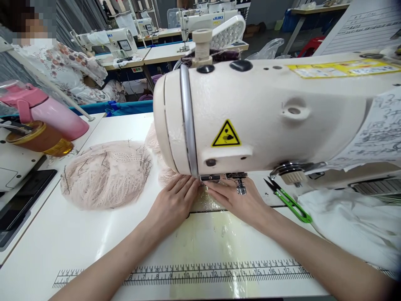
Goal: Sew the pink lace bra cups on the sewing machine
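Observation:
A cream sewing machine (266,113) fills the upper right, its head hanging over the white table (78,242). Under the head, my left hand (175,200) lies flat, fingers stretched out and pressed on a small pale piece of fabric (206,202) at the needle plate. My right hand (239,200) lies flat beside it, fingers pointing left toward the presser foot (209,178), pressing the same fabric. The fingertips of both hands almost meet below the foot. The needle itself is hidden by the machine head.
A heap of pale pink lace pieces (106,173) lies left of my hands. Green thread snips (290,202) rest at the right, near white cloth (351,221). A pink bottle (46,110) and a phone (25,200) sit far left. A person in floral clothing (65,67) sits behind.

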`<state>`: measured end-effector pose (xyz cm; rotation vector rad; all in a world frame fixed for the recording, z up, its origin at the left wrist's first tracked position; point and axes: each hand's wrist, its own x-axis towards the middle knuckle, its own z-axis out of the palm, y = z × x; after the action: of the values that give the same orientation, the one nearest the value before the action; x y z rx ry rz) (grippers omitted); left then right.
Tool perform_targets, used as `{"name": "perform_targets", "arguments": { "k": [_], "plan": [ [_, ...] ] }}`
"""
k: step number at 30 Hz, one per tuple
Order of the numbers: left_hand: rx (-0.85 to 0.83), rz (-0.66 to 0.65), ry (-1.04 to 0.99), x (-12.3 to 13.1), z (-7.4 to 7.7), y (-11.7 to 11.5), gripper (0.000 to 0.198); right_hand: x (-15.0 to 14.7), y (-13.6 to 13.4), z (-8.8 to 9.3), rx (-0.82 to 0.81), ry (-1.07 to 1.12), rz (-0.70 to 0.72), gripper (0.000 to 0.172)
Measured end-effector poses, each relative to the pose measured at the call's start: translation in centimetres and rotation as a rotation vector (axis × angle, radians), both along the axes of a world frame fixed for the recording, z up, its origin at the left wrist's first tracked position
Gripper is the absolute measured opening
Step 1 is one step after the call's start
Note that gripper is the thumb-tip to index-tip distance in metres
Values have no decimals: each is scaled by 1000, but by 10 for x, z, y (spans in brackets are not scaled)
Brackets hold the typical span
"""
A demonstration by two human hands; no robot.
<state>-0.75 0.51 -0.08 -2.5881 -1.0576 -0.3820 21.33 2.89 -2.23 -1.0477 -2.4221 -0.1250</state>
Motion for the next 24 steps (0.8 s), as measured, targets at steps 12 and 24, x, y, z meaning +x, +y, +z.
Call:
{"name": "perform_targets", "arguments": {
  "k": [12, 24],
  "plan": [
    [-4, 18, 22, 3, 6, 3, 29, 1, -12, 14, -63, -215, -60, 38],
    [-9, 70, 21, 4, 4, 3, 29, 0, -10, 11, -94, -146, -59, 38]
  ]
}}
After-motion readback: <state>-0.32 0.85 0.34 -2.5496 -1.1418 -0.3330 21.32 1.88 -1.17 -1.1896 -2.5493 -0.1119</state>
